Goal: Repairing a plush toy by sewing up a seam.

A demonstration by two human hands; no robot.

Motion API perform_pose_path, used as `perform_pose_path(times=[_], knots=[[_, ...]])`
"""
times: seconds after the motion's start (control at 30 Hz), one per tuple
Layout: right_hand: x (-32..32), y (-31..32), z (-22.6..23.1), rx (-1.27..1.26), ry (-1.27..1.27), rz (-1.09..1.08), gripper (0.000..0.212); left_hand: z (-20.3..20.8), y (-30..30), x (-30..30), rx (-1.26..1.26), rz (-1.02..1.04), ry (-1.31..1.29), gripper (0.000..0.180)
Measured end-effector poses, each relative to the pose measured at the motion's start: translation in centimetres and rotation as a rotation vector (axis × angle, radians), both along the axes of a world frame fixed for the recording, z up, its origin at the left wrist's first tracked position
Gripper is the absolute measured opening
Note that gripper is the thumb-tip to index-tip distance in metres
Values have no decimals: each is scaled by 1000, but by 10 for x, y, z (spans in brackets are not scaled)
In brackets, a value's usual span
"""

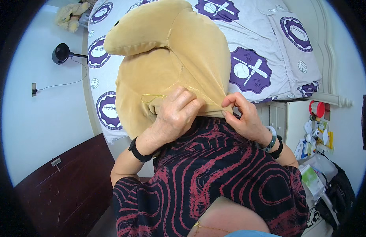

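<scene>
the big tan velvety stuffed plush toy (206, 47) lies between my lap and the white-and-purple bedding (281, 59); my right hand (248, 120) pinches its edge; my left hand (177, 113) curls apart from it, grip hidden, so i cannot tell; best hold that edge taut, thin yellow thread loop (153, 94) untangled.

**Tan Meets Purple and White**

On my remote feed I see a tan, rounded plush toy (204, 43); a white cloth bedspread (266, 35) printed with purple badges (251, 70); a black fabric garment (214, 158) swirled in dusky red; and a loop of yellow thread (151, 94).
</scene>
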State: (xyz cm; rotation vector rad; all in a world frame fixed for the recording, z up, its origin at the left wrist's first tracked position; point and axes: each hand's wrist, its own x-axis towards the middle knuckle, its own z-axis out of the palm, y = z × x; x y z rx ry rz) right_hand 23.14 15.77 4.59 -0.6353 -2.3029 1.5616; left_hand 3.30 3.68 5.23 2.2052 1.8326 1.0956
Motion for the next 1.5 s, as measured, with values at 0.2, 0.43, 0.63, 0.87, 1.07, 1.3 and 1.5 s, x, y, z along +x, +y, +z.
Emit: perform_pose_path(times=[0.2,0.43,0.63,0.87,1.07,1.3,1.5], knots=[[-1,0,-5,-11,58,-8,22,-6,-3,4,14,11,-7,31],[-3,0,1,-52,-21,7,21,-5,-6,4,-4,20,-1,29],[-3,0,-1,-29,-6,12,22,-8,-6,6,-12,22,13,28],[-2,0,-1,-45,-6,11,22,-8,-5,5,-14,24,-10,30],[-2,0,-2,-78,-7,4,22,-7,-5,5,-29,18,10,30],[-2,-1,-3,-51,14,8,22,-5,-7,4,-28,13,18,28],[-3,-2,-2,-79,7,2,22,-7,-7,4,-38,6,29,27]])
